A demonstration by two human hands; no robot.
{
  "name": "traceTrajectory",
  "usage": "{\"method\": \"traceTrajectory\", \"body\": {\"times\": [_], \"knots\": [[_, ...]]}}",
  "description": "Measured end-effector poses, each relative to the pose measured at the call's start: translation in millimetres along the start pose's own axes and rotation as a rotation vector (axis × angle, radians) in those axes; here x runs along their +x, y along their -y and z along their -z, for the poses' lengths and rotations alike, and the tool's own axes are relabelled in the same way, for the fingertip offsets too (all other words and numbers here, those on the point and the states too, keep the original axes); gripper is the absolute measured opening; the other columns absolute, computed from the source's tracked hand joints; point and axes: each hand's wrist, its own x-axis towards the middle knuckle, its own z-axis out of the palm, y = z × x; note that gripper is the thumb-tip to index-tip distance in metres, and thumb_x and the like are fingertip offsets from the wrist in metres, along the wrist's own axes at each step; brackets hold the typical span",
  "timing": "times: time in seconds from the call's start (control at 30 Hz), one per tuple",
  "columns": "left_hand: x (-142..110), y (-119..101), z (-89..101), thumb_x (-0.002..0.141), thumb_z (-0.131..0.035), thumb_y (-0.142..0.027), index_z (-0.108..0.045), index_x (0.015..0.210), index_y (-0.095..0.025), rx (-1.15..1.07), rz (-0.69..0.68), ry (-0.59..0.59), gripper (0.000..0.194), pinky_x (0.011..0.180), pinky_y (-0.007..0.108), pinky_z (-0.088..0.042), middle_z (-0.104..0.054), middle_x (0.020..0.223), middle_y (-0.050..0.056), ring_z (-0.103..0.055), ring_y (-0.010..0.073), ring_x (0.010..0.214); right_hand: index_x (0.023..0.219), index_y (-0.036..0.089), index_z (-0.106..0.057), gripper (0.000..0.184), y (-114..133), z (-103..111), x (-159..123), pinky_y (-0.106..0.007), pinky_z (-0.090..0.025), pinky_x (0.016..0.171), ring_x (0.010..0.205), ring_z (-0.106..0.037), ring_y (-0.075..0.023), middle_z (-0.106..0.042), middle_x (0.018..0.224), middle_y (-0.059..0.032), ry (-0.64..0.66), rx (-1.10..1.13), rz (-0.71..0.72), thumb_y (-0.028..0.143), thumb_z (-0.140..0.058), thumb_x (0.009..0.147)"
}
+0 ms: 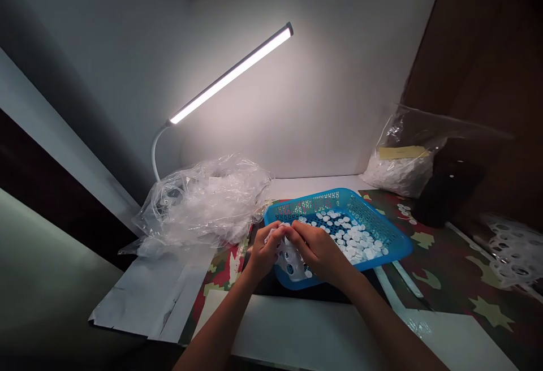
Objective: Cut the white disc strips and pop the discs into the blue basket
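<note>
Both hands meet over the near left part of a blue plastic basket. Between them hangs a white perforated sheet with round holes. My left hand is closed on its upper left edge. My right hand pinches the same sheet from the right, thumb and fingers close to those of the left. Many small white discs lie loose in the basket, mostly toward its right side. What lies exactly between my fingertips is hidden.
At the left sits a large clear plastic bag of white material. A lit lamp leans above. Back right stand a filled clear bag and a dark object. More perforated sheets lie far right; a few discs rest on the patterned cloth.
</note>
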Motion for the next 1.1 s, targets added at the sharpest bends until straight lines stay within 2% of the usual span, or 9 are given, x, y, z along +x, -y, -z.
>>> {"method": "traceTrajectory", "body": {"times": [0.13,0.3,0.47,0.67,0.87,1.0,1.1], "knots": [[2,1,-3.6,0.077,-0.058,-0.045,-0.044,0.059,-0.019,-0.003,-0.052,-0.076,0.035,0.045,0.021,-0.028,-0.037,0.052,-0.005,-0.032,0.0085,0.047,0.072,0.022,-0.039,0.032,-3,-2,1,-0.023,-0.03,0.054,0.055,-0.045,-0.0131,-0.047,0.064,0.0026,0.009,0.022,0.001,0.035,-0.026,0.099],[6,0,-6.3,0.08,-0.051,-0.043,-0.049,0.067,-0.019,-0.009,-0.103,-0.21,0.027,0.053,0.022,-0.036,-0.045,0.061,-0.003,-0.039,0.0109,0.055,0.072,0.021,-0.037,0.03,-4,-5,3,-0.024,-0.028,0.053,0.052,-0.043,-0.0133,-0.045,0.062,0.0028,-0.071,-0.047,-0.031,0.033,-0.027,0.097],[10,1,-5.1,0.078,-0.05,-0.042,-0.046,0.065,-0.02,-0.017,-0.107,-0.301,0.026,0.052,0.023,-0.037,-0.045,0.059,-0.004,-0.04,0.0115,0.054,0.065,0.021,-0.031,0.031,-3,-8,1,-0.023,-0.024,0.05,0.047,-0.034,-0.0112,-0.036,0.054,0.0054,-0.105,-0.075,-0.011,0.029,-0.034,0.094],[4,0,-9.5,0.081,-0.049,-0.042,-0.047,0.066,-0.02,-0.009,-0.125,-0.304,0.027,0.051,0.022,-0.036,-0.046,0.06,-0.003,-0.041,0.0112,0.052,0.062,0.02,-0.036,0.032,-6,-8,2,-0.022,-0.026,0.05,0.046,-0.036,-0.0096,-0.036,0.052,0.0064,-0.199,-0.033,-0.05,0.031,-0.041,0.091],[-7,5,-18.2,0.083,-0.054,-0.046,-0.046,0.066,-0.019,0.053,-0.153,-0.206,0.032,0.046,0.022,-0.03,-0.042,0.057,-0.004,-0.035,0.0096,0.048,0.064,0.021,-0.04,0.032,-6,-5,2,-0.022,-0.03,0.047,0.042,-0.044,-0.0111,-0.041,0.048,0.006,-0.352,-0.019,-0.171,0.036,-0.039,0.093],[-9,12,-19.4,0.086,-0.05,-0.045,-0.043,0.067,-0.02,0.086,-0.171,-0.208,0.033,0.047,0.022,-0.031,-0.04,0.058,-0.004,-0.035,0.0098,0.05,0.069,0.021,-0.042,0.031,-3,-6,0,-0.022,-0.037,0.045,0.037,-0.051,-0.0121,-0.045,0.043,0.0069,-0.334,0.094,-0.223,0.037,-0.035,0.095],[-9,18,-18.9,0.087,-0.05,-0.045,-0.042,0.066,-0.02,0.1,-0.187,-0.241,0.033,0.049,0.023,-0.032,-0.04,0.057,-0.003,-0.035,0.0105,0.051,0.075,0.022,-0.043,0.028,-1,-8,0,-0.023,-0.046,0.05,0.045,-0.059,-0.014,-0.053,0.051,0.0042,-0.349,0.184,-0.205,0.038,-0.032,0.096]]}}
